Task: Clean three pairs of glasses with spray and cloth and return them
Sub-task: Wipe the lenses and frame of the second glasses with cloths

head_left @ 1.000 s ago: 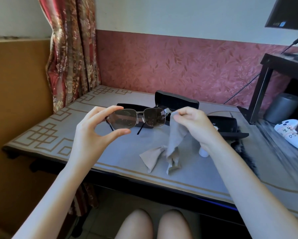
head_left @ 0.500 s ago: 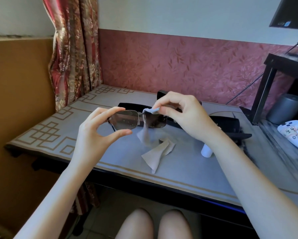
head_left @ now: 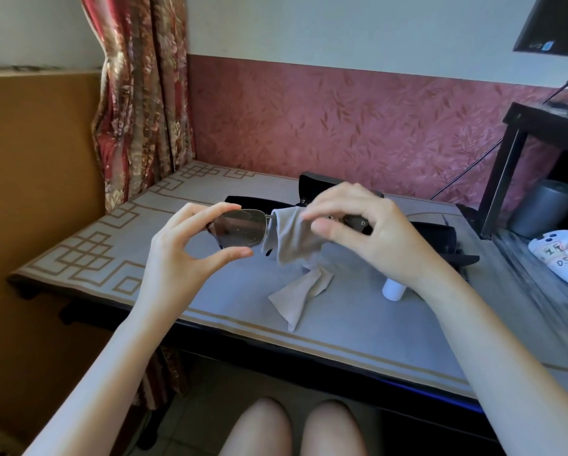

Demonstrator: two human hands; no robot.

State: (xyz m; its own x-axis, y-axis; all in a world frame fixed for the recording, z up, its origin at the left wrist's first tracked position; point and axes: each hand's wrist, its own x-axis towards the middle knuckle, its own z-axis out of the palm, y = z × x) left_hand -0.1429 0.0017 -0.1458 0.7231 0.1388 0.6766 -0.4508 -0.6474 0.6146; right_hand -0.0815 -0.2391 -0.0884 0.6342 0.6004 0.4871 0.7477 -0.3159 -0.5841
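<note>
Above table (head_left: 358, 327), right hand (head_left: 371, 235) now drapes cloth (head_left: 292, 238) over glasses (head_left: 239, 230).

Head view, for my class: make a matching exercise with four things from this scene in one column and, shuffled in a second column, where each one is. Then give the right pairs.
Column one
1. glasses
2. grey cloth
3. white bottle
4. white controller

Column two
A. stands on the table, partly hidden by an arm
B. lies at the far right, on a dark surface
C. pinched at one lens by the left hand
D. draped over the other lens, pinched by the right hand

Pairs: 1-C, 2-D, 3-A, 4-B
</note>
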